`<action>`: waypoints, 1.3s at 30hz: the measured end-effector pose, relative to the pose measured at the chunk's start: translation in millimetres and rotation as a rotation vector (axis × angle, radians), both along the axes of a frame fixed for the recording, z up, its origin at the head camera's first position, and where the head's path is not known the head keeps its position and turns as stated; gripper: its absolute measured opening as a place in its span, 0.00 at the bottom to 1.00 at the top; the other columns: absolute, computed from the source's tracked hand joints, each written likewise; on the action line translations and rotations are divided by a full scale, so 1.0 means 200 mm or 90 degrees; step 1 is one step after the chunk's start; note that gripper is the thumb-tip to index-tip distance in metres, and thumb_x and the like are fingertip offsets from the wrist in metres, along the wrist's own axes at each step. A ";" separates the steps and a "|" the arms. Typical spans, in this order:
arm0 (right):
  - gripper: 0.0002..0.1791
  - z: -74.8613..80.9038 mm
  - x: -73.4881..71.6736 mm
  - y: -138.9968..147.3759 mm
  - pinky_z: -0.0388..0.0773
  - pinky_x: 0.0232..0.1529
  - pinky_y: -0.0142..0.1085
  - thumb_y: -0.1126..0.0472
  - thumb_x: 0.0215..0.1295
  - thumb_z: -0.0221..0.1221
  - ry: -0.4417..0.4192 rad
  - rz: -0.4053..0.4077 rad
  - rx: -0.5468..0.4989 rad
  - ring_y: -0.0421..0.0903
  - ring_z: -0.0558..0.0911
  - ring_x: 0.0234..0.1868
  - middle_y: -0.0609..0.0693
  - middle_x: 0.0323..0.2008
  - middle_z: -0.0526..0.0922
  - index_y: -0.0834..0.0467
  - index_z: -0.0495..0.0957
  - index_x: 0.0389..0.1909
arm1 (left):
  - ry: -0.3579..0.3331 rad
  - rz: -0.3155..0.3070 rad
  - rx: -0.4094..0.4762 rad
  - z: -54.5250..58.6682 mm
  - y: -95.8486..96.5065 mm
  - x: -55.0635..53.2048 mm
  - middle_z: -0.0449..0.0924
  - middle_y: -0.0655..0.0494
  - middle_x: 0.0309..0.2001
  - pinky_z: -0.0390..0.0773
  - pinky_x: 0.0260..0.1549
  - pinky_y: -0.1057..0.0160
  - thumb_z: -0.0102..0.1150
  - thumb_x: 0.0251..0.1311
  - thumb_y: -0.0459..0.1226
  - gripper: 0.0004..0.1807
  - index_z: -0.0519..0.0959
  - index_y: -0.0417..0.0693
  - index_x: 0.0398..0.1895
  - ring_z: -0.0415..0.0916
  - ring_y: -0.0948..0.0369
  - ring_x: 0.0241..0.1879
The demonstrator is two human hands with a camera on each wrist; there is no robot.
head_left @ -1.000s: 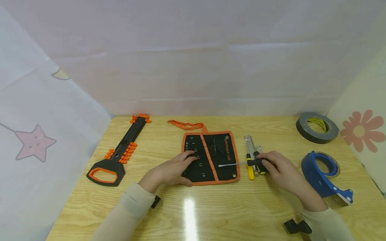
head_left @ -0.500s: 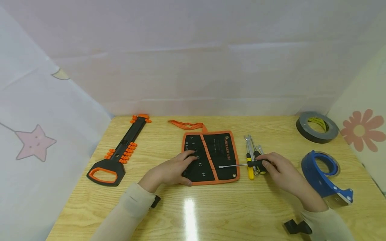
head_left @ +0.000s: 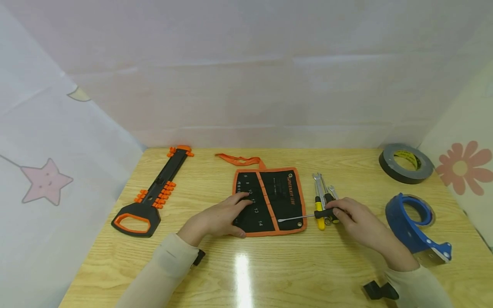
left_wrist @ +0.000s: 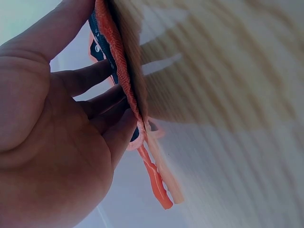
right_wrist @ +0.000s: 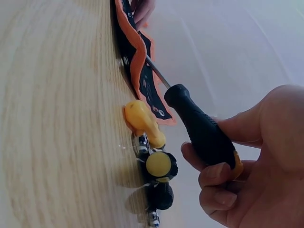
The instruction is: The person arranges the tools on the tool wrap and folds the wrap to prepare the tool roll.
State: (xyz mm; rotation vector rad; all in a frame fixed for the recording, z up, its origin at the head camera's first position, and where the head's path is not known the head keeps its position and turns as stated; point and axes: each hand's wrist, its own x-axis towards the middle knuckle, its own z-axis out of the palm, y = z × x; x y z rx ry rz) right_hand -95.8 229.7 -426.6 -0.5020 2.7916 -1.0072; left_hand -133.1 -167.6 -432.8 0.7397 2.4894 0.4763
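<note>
A black tool pouch point(head_left: 285, 196) with orange trim and printed size numbers lies flat on the table. My left hand point(head_left: 223, 216) rests on its left part; the left wrist view shows the extended fingers against the pouch, by its orange edge. In my right hand point(head_left: 360, 222) is a flat-blade screwdriver point(right_wrist: 202, 126), gripped by its black handle. Its shaft points left over the pouch, and the blade appears near the orange divider strip. Below the handle lie several tools, among them a yellow-handled tool point(head_left: 320, 218) and a wrench point(head_left: 333, 191); the right hand partly hides them.
To the left lies a black rack point(head_left: 159, 182) with orange clips and a handle. On the right are a roll of dark tape point(head_left: 421, 164) and a blue tape dispenser point(head_left: 404, 229). An orange strap point(head_left: 240, 160) extends from the pouch's top edge.
The screwdriver's tip has swung toward the near side of the pouch, and the right hand has shifted slightly. My left hand stays in place.
</note>
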 end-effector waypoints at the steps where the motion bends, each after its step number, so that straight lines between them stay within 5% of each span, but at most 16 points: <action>1: 0.15 0.00 0.00 0.00 0.75 0.41 0.37 0.70 0.82 0.54 0.000 0.002 0.000 0.45 0.81 0.45 0.57 0.53 0.87 0.60 0.86 0.60 | 0.000 -0.001 0.000 0.00 0.00 0.00 0.44 0.47 0.89 0.65 0.80 0.44 0.77 0.66 0.49 0.50 0.60 0.49 0.86 0.49 0.46 0.87; 10: 0.14 -0.01 0.01 0.00 0.69 0.34 0.33 0.64 0.82 0.59 0.008 0.010 0.015 0.38 0.72 0.35 0.50 0.46 0.84 0.59 0.86 0.61 | 0.004 -0.011 -0.005 0.00 0.00 -0.01 0.44 0.45 0.89 0.65 0.80 0.44 0.76 0.66 0.50 0.51 0.59 0.48 0.86 0.49 0.45 0.87; 18: 0.20 -0.03 0.02 -0.02 0.74 0.36 0.31 0.65 0.75 0.67 0.028 0.029 0.023 0.38 0.74 0.39 0.56 0.52 0.79 0.63 0.83 0.64 | 0.001 -0.012 -0.007 0.00 0.00 -0.01 0.43 0.45 0.89 0.64 0.81 0.44 0.76 0.66 0.50 0.51 0.59 0.48 0.87 0.48 0.45 0.87; 39: 0.16 -0.03 0.02 -0.11 0.72 0.35 0.32 0.61 0.70 0.72 0.098 0.054 0.045 0.36 0.77 0.39 0.48 0.49 0.84 0.55 0.89 0.57 | 0.002 -0.005 -0.005 0.00 0.00 0.00 0.44 0.46 0.89 0.65 0.80 0.44 0.76 0.66 0.49 0.51 0.60 0.50 0.86 0.49 0.45 0.87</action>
